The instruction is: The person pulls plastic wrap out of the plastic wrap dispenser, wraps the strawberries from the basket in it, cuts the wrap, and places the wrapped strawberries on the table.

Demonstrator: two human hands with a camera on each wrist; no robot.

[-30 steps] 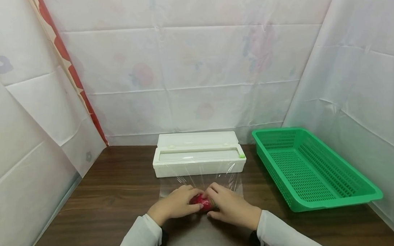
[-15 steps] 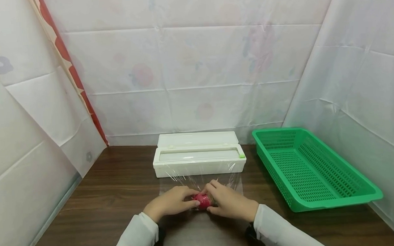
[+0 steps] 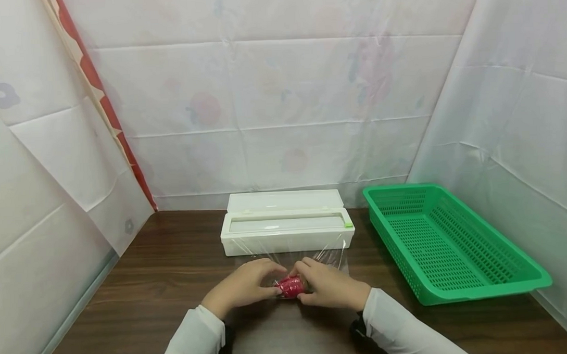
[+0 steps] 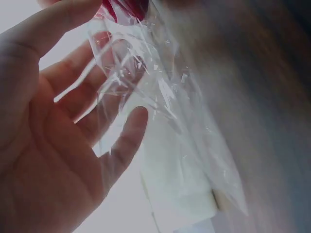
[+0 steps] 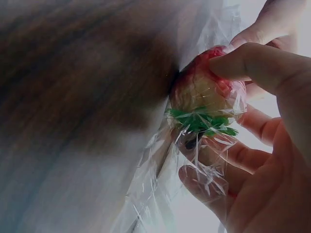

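Note:
A red, pale-bellied fruit with a green leafy crown [image 5: 201, 121] lies wrapped in clear cling film, between my two hands. The fruit [image 3: 292, 286] rests low over the table in the head view. My right hand [image 3: 331, 287] grips its crown side, thumb on the near face and fingers curved behind. My left hand [image 3: 242, 285] holds the other end, its thumb at the red skin and its fingers arched round the far side. Loose cling film [image 4: 209, 145] trails beside the left fingers. The film [image 3: 335, 258] stretches back to a white dispenser box [image 3: 286, 243].
The box's lid [image 3: 284, 200] stands raised, and a small green slider [image 3: 348, 225] sits at its right end. A green slotted basket [image 3: 484, 295] stands on the brown wooden table [image 3: 174, 274] at the right. White patterned sheets [image 3: 280, 83] enclose the back and sides.
The wrapped fruit has shifted slightly towards the box and shows more of its red skin. My left hand has moved a little left and its fingers have spread wider.

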